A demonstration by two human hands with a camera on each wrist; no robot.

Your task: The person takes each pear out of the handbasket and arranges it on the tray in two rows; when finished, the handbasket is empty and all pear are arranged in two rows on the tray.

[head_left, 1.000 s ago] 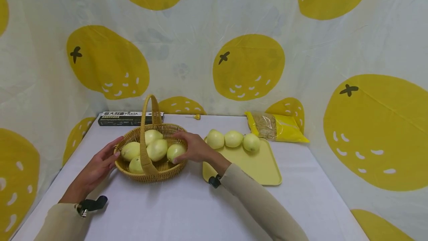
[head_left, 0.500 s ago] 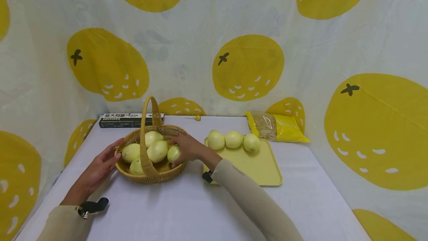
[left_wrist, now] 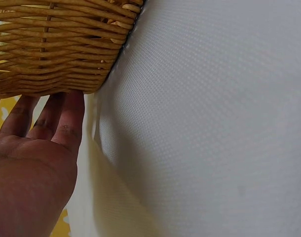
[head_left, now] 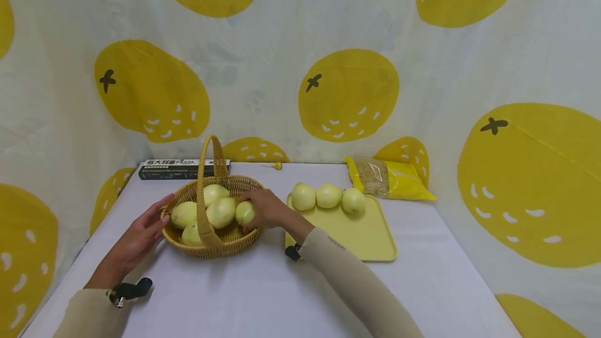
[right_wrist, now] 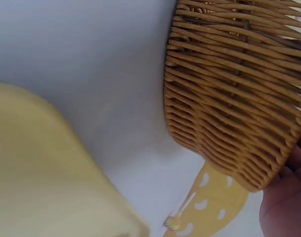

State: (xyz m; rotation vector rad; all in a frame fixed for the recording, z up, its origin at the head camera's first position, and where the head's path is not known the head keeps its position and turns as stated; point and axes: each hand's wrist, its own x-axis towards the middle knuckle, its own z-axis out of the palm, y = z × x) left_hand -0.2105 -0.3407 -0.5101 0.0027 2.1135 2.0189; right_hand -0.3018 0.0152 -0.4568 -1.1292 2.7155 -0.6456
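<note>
A wicker basket [head_left: 213,246] with an arched handle stands at left in the head view, holding several pale green apples [head_left: 220,212]. At its left end, my left hand [head_left: 136,241] touches the rim with extended fingers; the left wrist view shows these fingers [left_wrist: 69,121] reaching up to the weave, palm visible. My right hand [head_left: 269,210] reaches over the basket's right end and grips an apple [head_left: 245,214] inside, part of it hidden behind the fingers. In the right wrist view the basket wall [right_wrist: 234,89] covers most of that hand [right_wrist: 288,202].
Right of the basket lies a yellow tray [head_left: 357,239] with a row of three apples [head_left: 328,195] along its far edge. Behind stand a dark pasta box [head_left: 169,170], a small yellow-headed item [head_left: 277,166] and a yellow bag [head_left: 399,179]. A fruit-print curtain [head_left: 263,82] hangs behind.
My right hand has shifted slightly left and in over the basket with the apple, then stayed nearly still. The left hand keeps its place at the rim.
</note>
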